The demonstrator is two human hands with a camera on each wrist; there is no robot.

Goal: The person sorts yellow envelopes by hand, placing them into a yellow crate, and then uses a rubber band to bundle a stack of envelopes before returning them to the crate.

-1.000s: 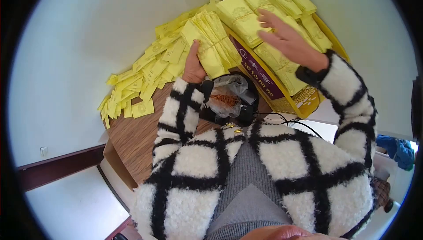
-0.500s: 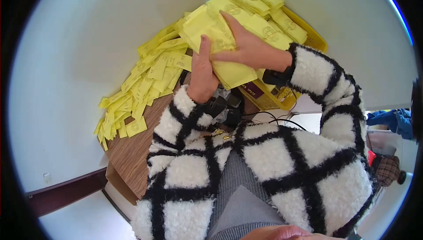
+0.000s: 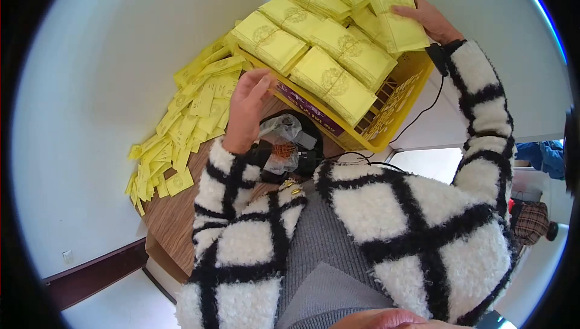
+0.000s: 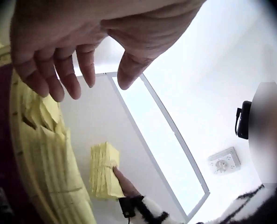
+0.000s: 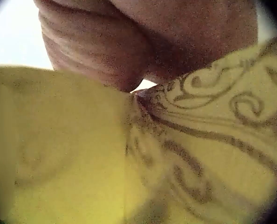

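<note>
The brown wooden bench (image 3: 175, 205) runs from the centre toward seven o'clock. At one o'clock sits the yellow plastic crate (image 3: 396, 108), packed with yellow paper bundles. At its far one o'clock corner, the right hand (image 3: 430, 19) grips a thick yellow printed paper bundle (image 3: 396, 9), fingers wrapped on its edge. The left hand (image 3: 246, 106) hovers at eleven o'clock, fingers (image 4: 59, 79) loosely spread, holding nothing, beside scattered yellow paper slips (image 3: 187, 117).

Fuzzy white jacket, bold black grid, both arms covered.
The left sleeve (image 3: 226, 178) and right sleeve (image 3: 483, 111) are shaggy white fleece crossed by thick black lines; a grey ribbed top (image 3: 323, 250) shows at the open front, a black wrist strap (image 3: 440, 57) with a thin black cable at the right cuff.
</note>
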